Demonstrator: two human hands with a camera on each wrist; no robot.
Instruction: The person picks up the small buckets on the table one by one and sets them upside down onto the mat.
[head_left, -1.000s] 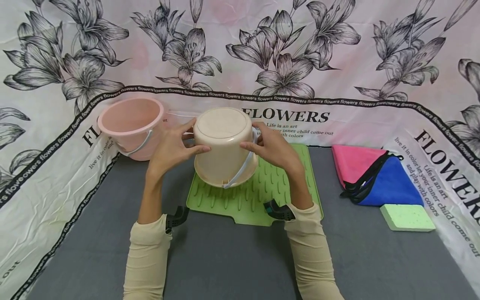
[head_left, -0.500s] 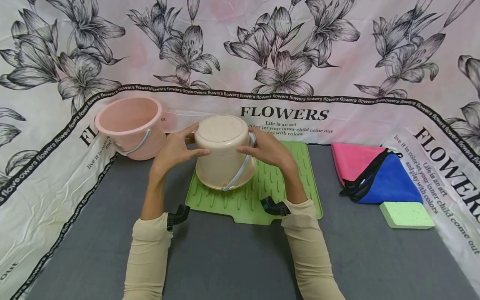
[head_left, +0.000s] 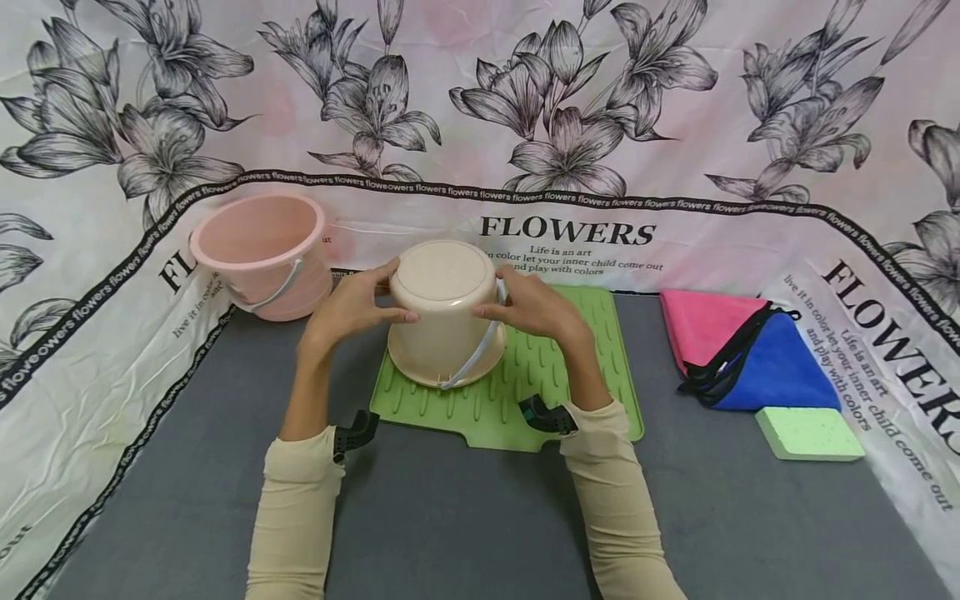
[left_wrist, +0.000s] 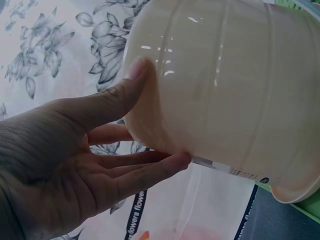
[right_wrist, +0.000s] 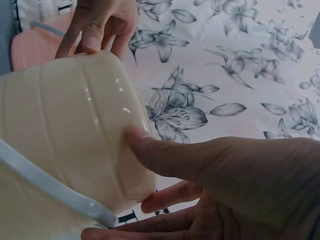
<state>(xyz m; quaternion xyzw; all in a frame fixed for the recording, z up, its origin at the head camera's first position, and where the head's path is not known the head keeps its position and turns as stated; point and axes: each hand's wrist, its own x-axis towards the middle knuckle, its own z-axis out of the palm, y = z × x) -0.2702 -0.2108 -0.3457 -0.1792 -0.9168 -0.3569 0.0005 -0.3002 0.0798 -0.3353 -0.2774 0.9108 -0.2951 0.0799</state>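
Bucket [head_left: 444, 333] has sunk toward green mat [head_left: 522, 367], floral cloth [head_left: 465, 67] behind.

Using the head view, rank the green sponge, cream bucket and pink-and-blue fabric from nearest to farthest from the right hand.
1. Cream bucket: held by the right hand.
2. Pink-and-blue fabric: to its right.
3. Green sponge: farther right.

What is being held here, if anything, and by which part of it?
The upturned cream bucket: the left grip and right grip hold opposite sides of it, near its upward-facing base.
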